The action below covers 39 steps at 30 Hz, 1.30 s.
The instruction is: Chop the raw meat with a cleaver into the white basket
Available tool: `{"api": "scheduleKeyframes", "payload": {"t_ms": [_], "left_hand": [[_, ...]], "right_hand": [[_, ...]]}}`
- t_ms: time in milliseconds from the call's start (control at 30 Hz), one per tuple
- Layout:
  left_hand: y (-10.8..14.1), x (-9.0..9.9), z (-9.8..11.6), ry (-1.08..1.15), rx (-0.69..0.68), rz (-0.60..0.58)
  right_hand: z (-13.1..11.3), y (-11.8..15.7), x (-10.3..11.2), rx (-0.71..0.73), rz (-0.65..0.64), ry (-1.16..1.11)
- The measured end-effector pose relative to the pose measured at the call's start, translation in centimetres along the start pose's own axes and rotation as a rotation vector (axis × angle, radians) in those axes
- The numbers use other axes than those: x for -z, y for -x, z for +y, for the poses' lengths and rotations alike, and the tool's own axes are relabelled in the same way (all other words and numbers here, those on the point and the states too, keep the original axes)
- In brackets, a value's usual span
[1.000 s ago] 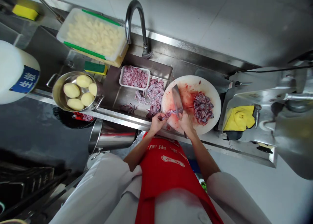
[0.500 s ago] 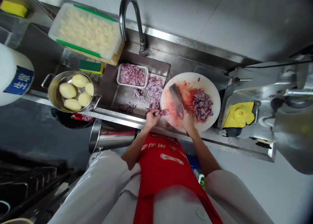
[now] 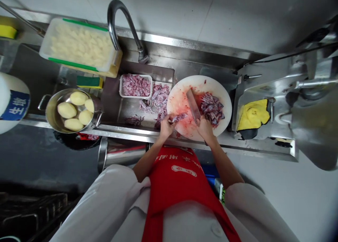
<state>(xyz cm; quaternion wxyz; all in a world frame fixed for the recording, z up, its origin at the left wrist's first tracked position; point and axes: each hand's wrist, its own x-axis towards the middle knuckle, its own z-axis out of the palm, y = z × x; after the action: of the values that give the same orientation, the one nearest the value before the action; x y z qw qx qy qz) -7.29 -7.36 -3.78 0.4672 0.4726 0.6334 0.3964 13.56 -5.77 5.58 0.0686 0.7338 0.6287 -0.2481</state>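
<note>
My left hand (image 3: 167, 126) is closed on one end of a small piece of raw meat (image 3: 180, 117), which stretches over the left side of a round white cutting board (image 3: 185, 83). In my right hand (image 3: 205, 130) is a cleaver (image 3: 193, 104), its broad blade pointing away from me above the blood-stained board. A heap of dark, pinkish raw meat pieces (image 3: 212, 109) lies on the board, right of the blade. Left of the board, more raw pieces (image 3: 160, 97) are spread in the sink, beside a white basket (image 3: 136, 95) filled with small chopped meat. The exact animal cannot be told.
A steel pot (image 3: 50, 112) with peeled potatoes stands at the left. Behind it are a green-and-yellow sponge (image 3: 89, 82) and a lidded plastic box (image 3: 79, 46). The faucet (image 3: 126, 18) arches over the sink. A yellow cloth (image 3: 252, 114) lies in the steel basin at right.
My left hand has brought the meat piece further onto the board, nearer the cleaver. The whole view has shifted, so the fixed things appear further left and mostly lower at the left.
</note>
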Motion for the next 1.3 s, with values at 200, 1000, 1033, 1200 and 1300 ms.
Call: {"api": "scheduleKeyframes", "payload": {"t_ms": [200, 1000, 1033, 1200, 1300], "left_hand": [[1.1, 0.2, -0.9, -0.002, 0.018, 0.067], [3.3, 2.3, -3.4, 0.293, 0.282, -0.051], [3.4, 2.3, -3.3, 0.319, 0.294, -0.052], [3.6, 2.4, -2.7, 0.382, 0.309, -0.016], [3.8, 2.5, -2.5, 0.388, 0.337, -0.014]], "right_hand": [[-4.3, 1.0, 1.1, 0.007, 0.141, -0.057], [-6.4, 1.1, -0.5, 0.072, -0.011, -0.011], [-6.6, 1.3, -0.5, 0.073, 0.032, -0.023], [-7.8, 1.3, -2.3, 0.033, -0.113, -0.016], [-7.4, 0.9, -1.5, 0.068, -0.144, 0.007]]}}
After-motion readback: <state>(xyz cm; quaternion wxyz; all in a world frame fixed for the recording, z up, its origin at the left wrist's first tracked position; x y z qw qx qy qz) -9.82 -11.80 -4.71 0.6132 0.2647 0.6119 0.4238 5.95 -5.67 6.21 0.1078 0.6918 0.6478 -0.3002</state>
